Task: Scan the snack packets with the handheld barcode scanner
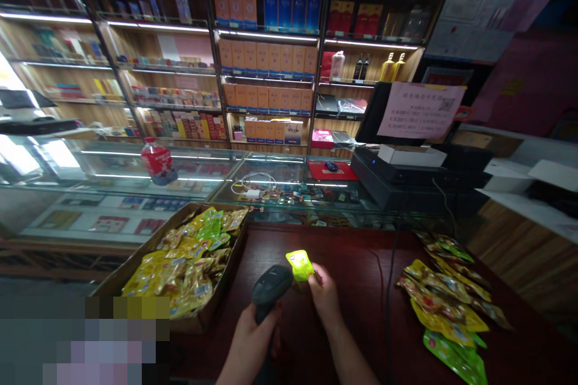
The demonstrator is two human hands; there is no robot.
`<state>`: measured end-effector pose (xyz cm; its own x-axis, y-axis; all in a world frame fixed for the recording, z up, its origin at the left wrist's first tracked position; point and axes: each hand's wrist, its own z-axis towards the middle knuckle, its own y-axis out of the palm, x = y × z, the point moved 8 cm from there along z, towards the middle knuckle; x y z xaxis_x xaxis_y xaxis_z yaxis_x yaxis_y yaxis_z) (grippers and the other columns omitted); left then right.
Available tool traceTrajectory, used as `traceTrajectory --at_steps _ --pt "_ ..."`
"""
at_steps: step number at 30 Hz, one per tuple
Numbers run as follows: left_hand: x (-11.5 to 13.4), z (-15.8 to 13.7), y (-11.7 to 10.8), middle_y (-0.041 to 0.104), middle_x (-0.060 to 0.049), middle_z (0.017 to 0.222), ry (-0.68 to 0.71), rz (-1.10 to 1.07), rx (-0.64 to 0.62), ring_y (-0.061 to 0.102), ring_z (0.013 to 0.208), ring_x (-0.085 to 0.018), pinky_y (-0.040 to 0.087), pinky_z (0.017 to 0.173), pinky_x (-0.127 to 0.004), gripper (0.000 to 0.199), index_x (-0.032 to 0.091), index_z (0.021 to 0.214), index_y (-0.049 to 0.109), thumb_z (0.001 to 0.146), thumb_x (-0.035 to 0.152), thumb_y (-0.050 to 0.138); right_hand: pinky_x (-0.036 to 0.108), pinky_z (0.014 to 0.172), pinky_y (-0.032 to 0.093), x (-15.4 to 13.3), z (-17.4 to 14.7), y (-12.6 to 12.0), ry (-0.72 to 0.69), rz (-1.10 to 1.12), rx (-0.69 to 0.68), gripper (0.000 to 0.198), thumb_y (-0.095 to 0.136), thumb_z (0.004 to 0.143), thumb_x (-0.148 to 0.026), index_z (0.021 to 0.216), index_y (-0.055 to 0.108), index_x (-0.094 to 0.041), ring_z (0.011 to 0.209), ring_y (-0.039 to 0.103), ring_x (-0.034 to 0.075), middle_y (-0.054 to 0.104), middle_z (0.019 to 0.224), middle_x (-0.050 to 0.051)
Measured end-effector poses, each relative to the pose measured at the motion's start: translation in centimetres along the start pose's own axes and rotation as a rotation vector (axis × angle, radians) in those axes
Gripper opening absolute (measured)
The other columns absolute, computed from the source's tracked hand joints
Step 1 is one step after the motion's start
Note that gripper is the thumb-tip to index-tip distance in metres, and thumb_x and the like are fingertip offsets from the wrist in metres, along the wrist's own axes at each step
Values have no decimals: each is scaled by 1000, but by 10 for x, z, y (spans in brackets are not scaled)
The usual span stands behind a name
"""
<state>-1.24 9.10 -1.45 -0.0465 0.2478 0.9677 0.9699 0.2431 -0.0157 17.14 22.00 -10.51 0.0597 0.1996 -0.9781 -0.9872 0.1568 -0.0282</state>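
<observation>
Yellow packet [300, 264] pinched in the right hand [326, 293], scanner [272, 284] gripped in the left hand [255, 334]; looks like scanning tbh, next move probably needs steady aim.

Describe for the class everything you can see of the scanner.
The scanner is dark grey to black and looks like smooth plastic. Its broad, rounded head sits on a narrower handle, which the left hand grips, partly hiding it. Held over the dark red table, it leans, its head toward the small yellow-green packet in the right hand. Whether head and packet touch is unclear, and its front face is out of sight.
</observation>
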Motion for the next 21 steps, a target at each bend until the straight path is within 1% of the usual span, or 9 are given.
traceTrajectory --at_steps 3,7,9,14,21 --pt "-2 4 4 54 3 35 4 -17 -4 47 31 -12 36 36 -21 37 20 63 56 67 54 70 33 79 58 -3 -1 0 -7 -2 4 30 58 71 -28 93 77 -20 89 73 25 78 95 8" --pt "-3 6 7 56 2 37 6 8 -8 49 32 -13 38 37 -22 33 18 69 60 69 50 69 32 84 57 -9 -3 0 -29 0 -8 30 57 72 -27 92 77 -20 94 71 24 77 100 7" --pt "-2 7 7 56 2 37 17 12 -11 49 33 -13 38 37 -22 32 18 68 59 70 49 68 32 84 56 -10 -3 1 -32 -7 -15 30 57 72 -27 93 77 -20 94 71 24 77 100 7" --pt "-3 5 4 54 2 36 34 15 -5 47 32 -12 36 37 -22 34 20 64 55 72 50 65 33 80 57 -6 -2 1 -16 -20 -18 31 56 73 -29 94 76 -19 88 72 25 77 95 8" --pt "-6 -1 0 54 3 37 7 -52 21 48 32 -12 38 37 -22 31 19 65 57 69 48 68 35 86 55 -10 -3 -2 -39 -28 -41 30 58 73 -30 95 77 -20 93 71 26 77 98 8"
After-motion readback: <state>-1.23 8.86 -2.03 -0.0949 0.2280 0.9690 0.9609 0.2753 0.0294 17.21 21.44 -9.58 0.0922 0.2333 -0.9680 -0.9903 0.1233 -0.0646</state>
